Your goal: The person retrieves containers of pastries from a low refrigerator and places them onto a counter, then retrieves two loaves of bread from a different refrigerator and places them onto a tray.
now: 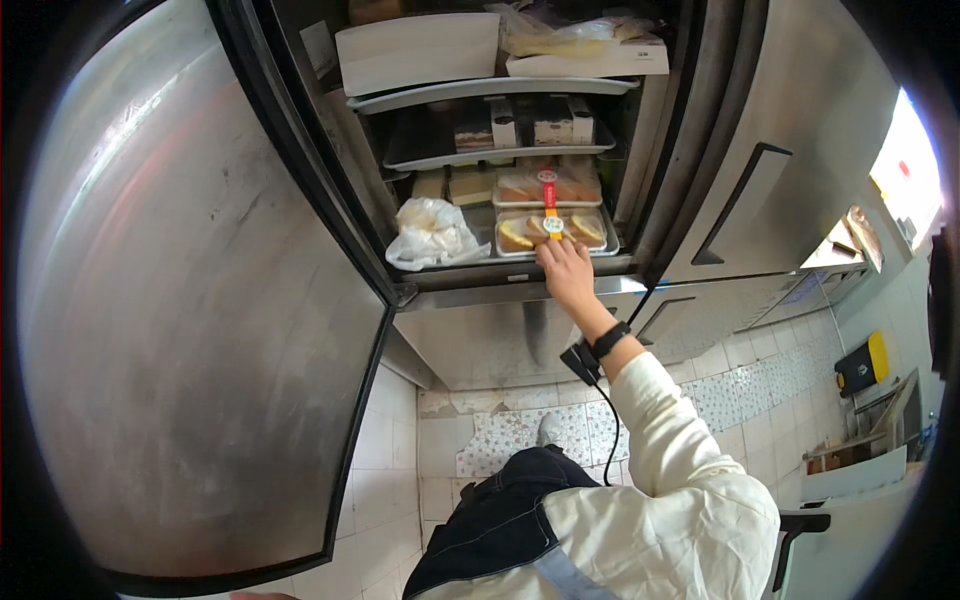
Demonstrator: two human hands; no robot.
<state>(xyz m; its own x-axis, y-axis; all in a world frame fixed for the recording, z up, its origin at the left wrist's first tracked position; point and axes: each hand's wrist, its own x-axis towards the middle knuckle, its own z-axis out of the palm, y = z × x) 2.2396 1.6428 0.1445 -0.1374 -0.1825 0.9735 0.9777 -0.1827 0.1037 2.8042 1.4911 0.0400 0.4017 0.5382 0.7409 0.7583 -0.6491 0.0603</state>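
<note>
My right hand reaches into the open fridge, its fingers bent over the front edge of a clear plastic pack of pastries with a yellow band and round sticker. The pack lies on the lowest visible tray. Behind it is a similar pastry pack with a red band. To their left sits a knotted white plastic bag. Only a sliver of my left hand shows at the bottom edge, below the fridge door; its fingers are out of sight.
The steel fridge door stands swung open on the left. Higher trays carry boxed cakes and a white box. A closed steel door is at the right. A black cable hangs from my right wrist. A yellow-and-black bin stands far right.
</note>
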